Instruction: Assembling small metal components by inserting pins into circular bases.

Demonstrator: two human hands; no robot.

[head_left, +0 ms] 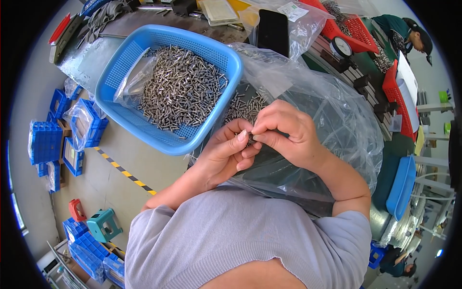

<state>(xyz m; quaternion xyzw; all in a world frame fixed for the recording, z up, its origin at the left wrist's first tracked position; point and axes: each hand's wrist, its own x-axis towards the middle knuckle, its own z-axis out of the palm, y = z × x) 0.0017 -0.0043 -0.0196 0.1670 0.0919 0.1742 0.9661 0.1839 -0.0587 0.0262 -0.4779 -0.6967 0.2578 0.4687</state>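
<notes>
My left hand and my right hand meet fingertip to fingertip. Between them is a small dark metal piece, mostly covered by the fingers, so its exact kind is unclear. The left hand is curled around it, and the right thumb and forefinger pinch at it. Just beyond the hands lies a pile of small metal pins on a clear plastic bag. To the left, a blue perforated basket holds a large heap of similar metal pins and a crumpled clear bag.
A black phone lies beyond the plastic bag. At the right are a round dial gauge, red baskets and a blue tray. Blue crates and a teal stool stand on the floor at left. Another person is at far right.
</notes>
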